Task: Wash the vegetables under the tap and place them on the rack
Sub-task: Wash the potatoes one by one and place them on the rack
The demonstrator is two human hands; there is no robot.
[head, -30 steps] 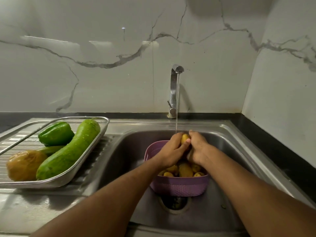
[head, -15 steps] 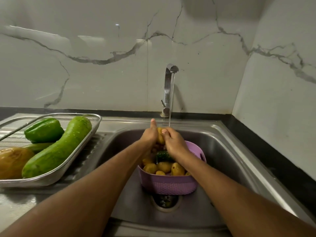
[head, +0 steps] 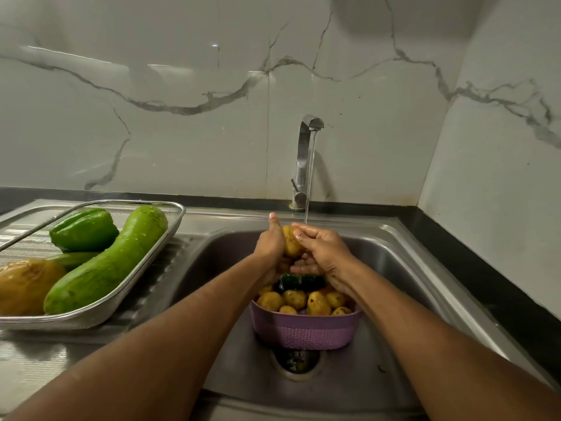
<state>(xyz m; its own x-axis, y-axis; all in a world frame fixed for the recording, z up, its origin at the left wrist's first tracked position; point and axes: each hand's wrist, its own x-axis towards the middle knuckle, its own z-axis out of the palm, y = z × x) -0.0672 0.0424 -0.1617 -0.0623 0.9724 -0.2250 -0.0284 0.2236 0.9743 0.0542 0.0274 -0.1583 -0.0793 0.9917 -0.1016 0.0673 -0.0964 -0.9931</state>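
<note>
Both hands are wrapped around one small yellow-brown potato [head: 290, 243] in the middle of the frame, right under the thin stream from the chrome tap [head: 305, 159]. Left hand [head: 270, 243] has its grip clamped on the potato's left side, right hand [head: 321, 247] curls its fingers over the other side. Just below sits a purple plastic basket [head: 303, 332] of more potatoes inside the steel sink [head: 394, 268]. At the left, the mesh steel rack [head: 142, 268] holds a long green gourd [head: 106, 265] and a green bell pepper [head: 83, 229].
</note>
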